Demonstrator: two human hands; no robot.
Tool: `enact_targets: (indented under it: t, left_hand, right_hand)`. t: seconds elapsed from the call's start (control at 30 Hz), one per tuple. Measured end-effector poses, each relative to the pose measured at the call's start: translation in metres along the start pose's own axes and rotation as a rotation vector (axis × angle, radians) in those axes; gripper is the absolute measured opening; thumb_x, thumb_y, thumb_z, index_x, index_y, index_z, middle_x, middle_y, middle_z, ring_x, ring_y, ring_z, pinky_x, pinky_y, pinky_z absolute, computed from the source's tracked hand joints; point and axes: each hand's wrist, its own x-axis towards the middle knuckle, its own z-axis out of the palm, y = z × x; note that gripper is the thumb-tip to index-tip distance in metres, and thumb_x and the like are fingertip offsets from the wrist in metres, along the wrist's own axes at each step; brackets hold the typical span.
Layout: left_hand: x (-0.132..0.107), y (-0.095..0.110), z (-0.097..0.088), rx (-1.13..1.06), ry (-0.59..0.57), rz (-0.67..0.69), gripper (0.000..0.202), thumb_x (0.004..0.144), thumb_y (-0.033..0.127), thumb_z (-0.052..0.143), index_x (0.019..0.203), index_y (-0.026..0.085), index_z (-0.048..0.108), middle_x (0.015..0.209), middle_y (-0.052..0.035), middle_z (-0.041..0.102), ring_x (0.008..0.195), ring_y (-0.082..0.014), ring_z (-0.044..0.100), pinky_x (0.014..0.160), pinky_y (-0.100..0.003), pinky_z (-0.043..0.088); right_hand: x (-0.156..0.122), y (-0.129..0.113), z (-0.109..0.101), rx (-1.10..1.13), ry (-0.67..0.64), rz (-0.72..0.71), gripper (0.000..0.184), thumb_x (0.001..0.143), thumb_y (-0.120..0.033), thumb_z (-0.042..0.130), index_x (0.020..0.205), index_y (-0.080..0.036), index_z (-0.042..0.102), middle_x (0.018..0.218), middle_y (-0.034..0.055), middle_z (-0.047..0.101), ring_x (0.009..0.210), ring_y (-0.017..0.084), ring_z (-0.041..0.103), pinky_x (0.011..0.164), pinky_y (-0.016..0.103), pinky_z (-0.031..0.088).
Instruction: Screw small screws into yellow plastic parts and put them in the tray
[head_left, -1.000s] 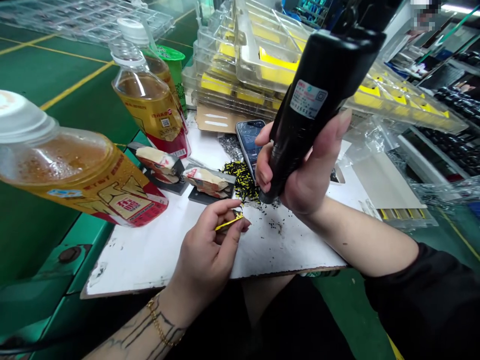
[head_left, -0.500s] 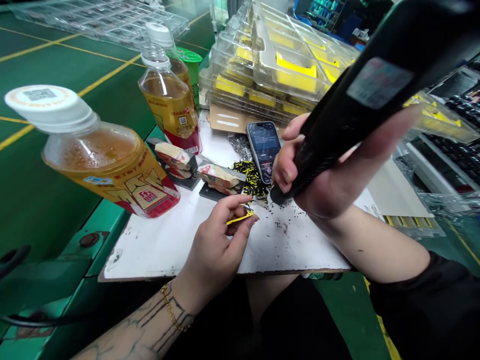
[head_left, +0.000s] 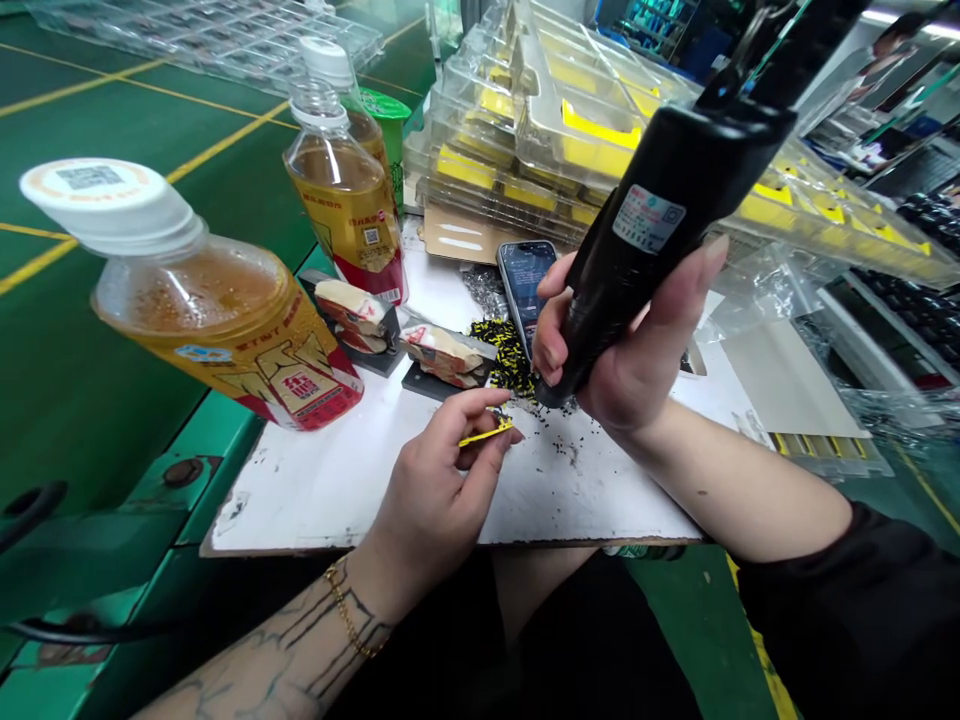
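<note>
We see the small yellow piece (head_left: 484, 434) above the desk (head_left: 300, 490), toward its near edge, pinched between the thumb and fingers of our left hand (head_left: 442, 470). Our right hand (head_left: 630, 385) is wrapped firmly round a black tool (head_left: 675, 170), tilted, its lower end near the yellow piece but apart from it. We judge the step in hand to be one of holding: piece in one hand, tool at the ready in the other. The next move, we think, calls for a steady left pinch and care with the tool's end near those fingers.

Farther from the near edge we have a heap of black and yellow bits (head_left: 514, 360), with a phone (head_left: 525, 265) just beyond. Two taped lumps, one front (head_left: 442, 352) and one back (head_left: 352, 305), sit toward the left edge; by that edge stands a big drink bottle (head_left: 292, 370). Stacked clear trays (head_left: 525, 130) rise toward the far edge.
</note>
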Motion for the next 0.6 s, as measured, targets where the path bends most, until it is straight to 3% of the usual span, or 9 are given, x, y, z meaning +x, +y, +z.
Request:
enact_targets:
  t: [0.23,0.43,0.6]
  left_hand:
    - [0.001,0.002,0.0,-0.01,0.015,-0.023,0.03,0.096,0.021,0.062,0.127,0.019,0.059,0.096,-0.0042,0.072,0.091,-0.0175,0.076,0.079,-0.025,0.062]
    - [0.0,0.0,0.0,-0.005,-0.029,-0.041,0.043,0.09,0.023,0.071,0.131,0.021,0.056,0.1,-0.0055,0.071,0.097,-0.0193,0.074,0.073,-0.024,0.061]
    - [-0.002,0.003,-0.001,0.037,-0.072,-0.022,0.054,0.084,0.022,0.077,0.133,0.025,0.054,0.097,-0.0026,0.07,0.081,-0.0163,0.073,0.065,-0.023,0.058]
  right_hand:
    - [0.002,-0.005,0.0,-0.05,0.024,0.016,0.079,0.076,-0.095,0.035,0.09,-0.021,0.058,0.049,-0.0014,0.047,0.038,0.011,0.039,0.04,0.026,0.03]
    - [-0.01,-0.05,0.008,0.02,-0.047,0.016,0.077,0.077,-0.093,0.039,0.088,-0.019,0.061,0.054,0.0011,0.051,0.043,0.015,0.05,0.042,0.029,0.038]
    - [-0.023,-0.072,0.019,0.04,-0.136,0.007,0.053,0.086,-0.07,0.059,0.086,-0.018,0.069,0.05,-0.0008,0.052,0.041,0.011,0.05,0.041,0.025,0.043]
